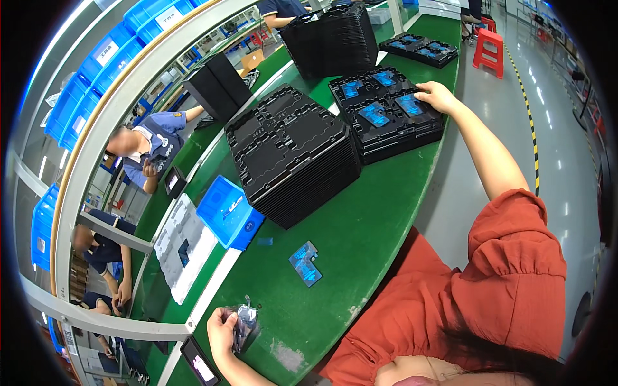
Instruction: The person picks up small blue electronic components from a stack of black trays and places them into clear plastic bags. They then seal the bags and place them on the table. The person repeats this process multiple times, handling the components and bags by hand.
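Observation:
My left hand [223, 331] is closed on a crinkled, clear silvery plastic bag [245, 325] at the near left of the green table. What the bag contains is too blurred to tell. My right hand [439, 98] reaches to the far right corner of a black plastic tray [399, 143], its fingers bent together at the edge. Whatever is between those fingertips is hidden. In this tray lie several blue-filmed flat parts [374, 114], one of them right beside my right fingertips. A similar L-shaped blue part [305, 263] lies alone on the table between my hands.
A tall stack of black trays [293, 154] stands mid-table, with another stack [329, 42] behind. Left of it are a blue bin [226, 212] and white foam [183, 248]. Another filled tray [420, 50] lies farther off. Co-workers [151, 145] sit across the bench; a red stool [489, 53] stands right.

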